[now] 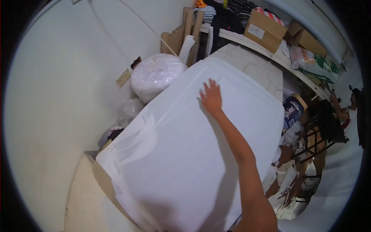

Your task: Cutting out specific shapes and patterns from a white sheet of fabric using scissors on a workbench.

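Observation:
A large white sheet (185, 154), thin and smooth like cloth or paper, covers most of the table, with a see-through layer creased along its left edge. My right hand (211, 97) is open near its far end, fingers spread, palm down on or just over the surface. I cannot make out whether the palm presses on it. My right forearm reaches in from the lower right across the sheet. Under the far end shows a marble-patterned tabletop (253, 63). My left hand is out of view.
A plastic-wrapped white roll (156, 75) stands beyond the left edge, near cardboard tubes (188, 25). Along the back shelf sit a cardboard box (264, 31) and filled bags (315, 63). At right are white scraps (286, 174), a dark metal frame (313, 143) and another person (342, 114).

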Available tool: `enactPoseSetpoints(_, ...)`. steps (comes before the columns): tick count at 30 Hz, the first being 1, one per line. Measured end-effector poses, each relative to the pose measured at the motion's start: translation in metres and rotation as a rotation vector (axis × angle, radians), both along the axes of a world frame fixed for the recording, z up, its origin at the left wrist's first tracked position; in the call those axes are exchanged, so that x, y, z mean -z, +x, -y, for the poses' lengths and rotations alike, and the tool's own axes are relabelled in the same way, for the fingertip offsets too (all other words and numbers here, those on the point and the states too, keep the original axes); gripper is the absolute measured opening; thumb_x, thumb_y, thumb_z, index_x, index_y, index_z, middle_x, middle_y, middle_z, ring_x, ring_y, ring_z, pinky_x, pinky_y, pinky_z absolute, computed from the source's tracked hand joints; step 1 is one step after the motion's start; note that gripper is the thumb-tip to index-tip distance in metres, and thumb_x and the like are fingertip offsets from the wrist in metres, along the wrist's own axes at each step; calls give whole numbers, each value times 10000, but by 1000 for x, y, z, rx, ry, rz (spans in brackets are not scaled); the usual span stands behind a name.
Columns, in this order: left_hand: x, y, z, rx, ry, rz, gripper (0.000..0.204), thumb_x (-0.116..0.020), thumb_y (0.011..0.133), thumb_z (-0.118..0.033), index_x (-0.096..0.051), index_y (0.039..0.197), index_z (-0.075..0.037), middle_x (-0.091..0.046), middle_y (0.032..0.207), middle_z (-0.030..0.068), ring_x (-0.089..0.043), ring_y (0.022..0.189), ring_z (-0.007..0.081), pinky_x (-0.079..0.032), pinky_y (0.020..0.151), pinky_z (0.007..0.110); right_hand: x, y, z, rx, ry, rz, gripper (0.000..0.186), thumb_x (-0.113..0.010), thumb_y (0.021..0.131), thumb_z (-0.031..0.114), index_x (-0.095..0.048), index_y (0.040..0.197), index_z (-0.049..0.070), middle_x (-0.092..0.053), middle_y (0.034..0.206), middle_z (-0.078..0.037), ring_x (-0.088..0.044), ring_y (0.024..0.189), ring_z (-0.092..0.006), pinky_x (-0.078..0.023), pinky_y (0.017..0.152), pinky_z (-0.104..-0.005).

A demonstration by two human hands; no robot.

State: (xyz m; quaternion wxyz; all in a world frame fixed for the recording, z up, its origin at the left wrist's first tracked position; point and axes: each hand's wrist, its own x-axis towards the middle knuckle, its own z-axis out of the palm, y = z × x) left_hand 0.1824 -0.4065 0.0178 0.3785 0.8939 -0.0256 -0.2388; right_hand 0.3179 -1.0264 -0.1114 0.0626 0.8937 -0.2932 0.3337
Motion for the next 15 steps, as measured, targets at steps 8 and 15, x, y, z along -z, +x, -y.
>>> enactPoseSetpoints(8, -6, 9, -7, 31, -5, -72, 337, -646, 912, -177, -541, 654, 13, -589, 543, 91, -543, 440, 121, -432, 391, 288, -19, -26, -31, 290, 516, -157, 747, -402, 931, 571, -405, 1382, -24, -252, 1497, -289, -187, 1377, -511, -110, 1150, -527)
enactPoseSetpoints(15, -13, 16, -7, 157, -54, -128, 201, -644, 904, -187, -644, 896, 14, -637, 629, 90, -608, 515, 136, -491, 438, 278, -20, -14, -16, 5, 529, -43, 719, -479, 911, 557, -413, 1389, 23, -283, 1497, -249, -242, 1393, -419, -166, 1143, -522)
